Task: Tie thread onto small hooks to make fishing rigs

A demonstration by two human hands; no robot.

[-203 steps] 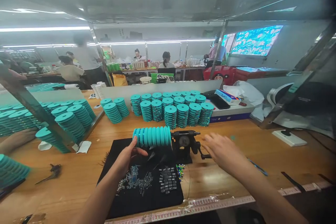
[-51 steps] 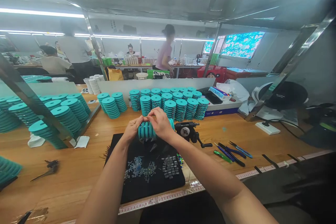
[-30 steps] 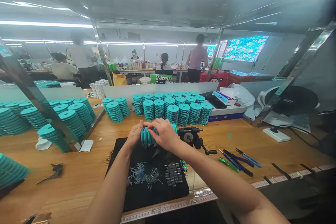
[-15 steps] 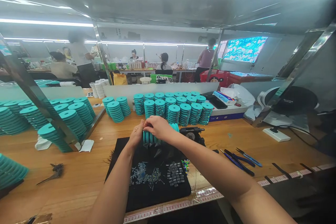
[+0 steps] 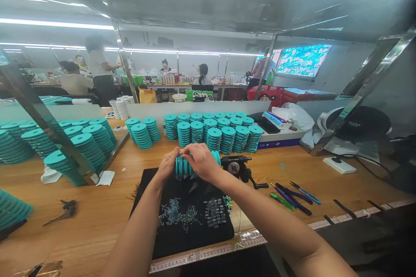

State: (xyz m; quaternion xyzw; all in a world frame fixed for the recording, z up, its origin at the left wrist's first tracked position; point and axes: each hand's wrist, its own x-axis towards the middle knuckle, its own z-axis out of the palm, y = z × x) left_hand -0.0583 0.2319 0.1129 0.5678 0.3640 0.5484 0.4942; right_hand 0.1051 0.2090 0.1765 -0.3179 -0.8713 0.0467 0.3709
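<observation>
A row of teal spools (image 5: 182, 168) sits sideways in front of me, joined at its right end to a small black hand-crank winder (image 5: 234, 165). At the row's left end is my left hand (image 5: 168, 164), its fingers closed. My right hand (image 5: 203, 162) lies over the top of the row, thumb and fingers pinched close to my left fingertips. Whatever the fingers hold is too small or hidden. Below, on a black mat (image 5: 195, 242), lie clear small parts (image 5: 170, 211), thin pins or swivels (image 5: 189, 217), dark grey pieces (image 5: 214, 214) and coloured beads (image 5: 228, 203).
Stacked teal spools (image 5: 214, 138) stand behind my hands, with more stacks (image 5: 95, 138) at left. Pliers (image 5: 294, 194) and a green-handled tool (image 5: 282, 201) lie right. A phone (image 5: 268, 124), power strip (image 5: 339, 164) and metal shelf post (image 5: 48, 123) are nearby. Co-workers are farther back.
My right forearm has lowered slightly, uncovering the winder's crank handle and the green tool. Both hands stay at the left end of the spool row. The view has shifted slightly.
</observation>
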